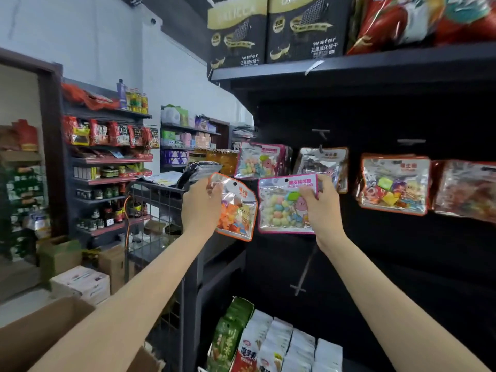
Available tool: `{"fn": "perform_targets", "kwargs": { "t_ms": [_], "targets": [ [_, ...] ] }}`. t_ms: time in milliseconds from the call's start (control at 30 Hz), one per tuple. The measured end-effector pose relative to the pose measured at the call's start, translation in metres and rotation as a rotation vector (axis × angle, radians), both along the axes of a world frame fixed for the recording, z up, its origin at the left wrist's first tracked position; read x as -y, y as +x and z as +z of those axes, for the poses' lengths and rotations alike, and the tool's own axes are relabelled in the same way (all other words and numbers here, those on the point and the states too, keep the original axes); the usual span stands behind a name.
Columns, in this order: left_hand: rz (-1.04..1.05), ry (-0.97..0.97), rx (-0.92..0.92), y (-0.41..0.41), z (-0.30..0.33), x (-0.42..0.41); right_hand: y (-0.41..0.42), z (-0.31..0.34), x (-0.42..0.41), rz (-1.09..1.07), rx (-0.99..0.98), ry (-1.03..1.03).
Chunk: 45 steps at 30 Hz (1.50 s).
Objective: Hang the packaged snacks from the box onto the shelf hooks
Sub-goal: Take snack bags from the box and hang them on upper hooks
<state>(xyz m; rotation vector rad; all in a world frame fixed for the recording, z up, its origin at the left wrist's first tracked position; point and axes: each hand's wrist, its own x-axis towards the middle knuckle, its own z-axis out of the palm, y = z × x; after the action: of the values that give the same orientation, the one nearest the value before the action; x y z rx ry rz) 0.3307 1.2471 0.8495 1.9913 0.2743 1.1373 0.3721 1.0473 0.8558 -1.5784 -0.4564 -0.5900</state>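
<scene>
My left hand (201, 204) grips an orange-edged snack packet (237, 210) by its upper left corner. My right hand (320, 202) pinches a pink-edged packet of pastel candies (279, 208) at its top right edge. Both packets are held up in front of the dark shelf, just below a hanging pink-edged packet (259, 161). More packets hang on hooks to the right: a silver one (322, 165), an orange-edged one (394, 183) and another (467, 190) at the frame edge. Bare hooks (320, 132) (410, 142) stick out above them. A cardboard box (40, 336) sits at the lower left.
A top shelf board (349, 67) carries black wafer boxes (306, 28). Below, bagged snacks (268, 342) stand on a lower shelf, with a bare hook (299, 287) above them. A black wire cart (158, 210) stands to the left, with stocked store shelves (110, 162) and cartons (80, 283) behind.
</scene>
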Motion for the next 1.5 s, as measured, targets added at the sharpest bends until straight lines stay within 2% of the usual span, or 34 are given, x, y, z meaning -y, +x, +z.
{"fn": "perform_targets", "kwargs": {
  "t_ms": [167,300,467,700,900,1133,1233,1300,1400,1500],
  "targets": [
    [0.072,0.000,0.056,0.005,0.014,-0.005,0.009,0.021,-0.022,-0.038,0.140,-0.076],
    [0.148,0.048,0.091,0.001,0.038,-0.020,0.029,0.037,-0.057,-0.011,0.087,-0.076],
    [0.186,0.094,0.117,-0.001,0.056,-0.043,0.049,0.059,-0.090,-0.001,0.153,-0.118],
    [0.233,0.116,0.088,-0.001,0.057,-0.056,0.076,0.074,-0.107,-0.030,0.080,-0.162],
    [0.212,0.113,0.070,0.007,0.053,-0.059,0.094,0.072,-0.109,-0.040,0.093,-0.225],
    [0.076,0.125,0.083,0.015,0.055,-0.047,0.116,0.070,-0.103,-0.078,-0.024,-0.417],
    [0.013,0.104,0.081,0.018,0.055,-0.039,0.101,0.062,-0.096,-0.113,-0.057,-0.498],
    [-0.047,0.062,0.099,0.019,0.055,-0.031,0.082,0.053,-0.085,-0.124,0.057,-0.423],
    [-0.206,-0.002,0.166,0.024,0.054,-0.007,0.051,0.042,-0.059,-0.026,0.199,-0.243],
    [-0.332,-0.018,0.230,0.030,0.054,0.033,0.023,0.040,-0.022,0.106,0.174,-0.116]
  ]
}}
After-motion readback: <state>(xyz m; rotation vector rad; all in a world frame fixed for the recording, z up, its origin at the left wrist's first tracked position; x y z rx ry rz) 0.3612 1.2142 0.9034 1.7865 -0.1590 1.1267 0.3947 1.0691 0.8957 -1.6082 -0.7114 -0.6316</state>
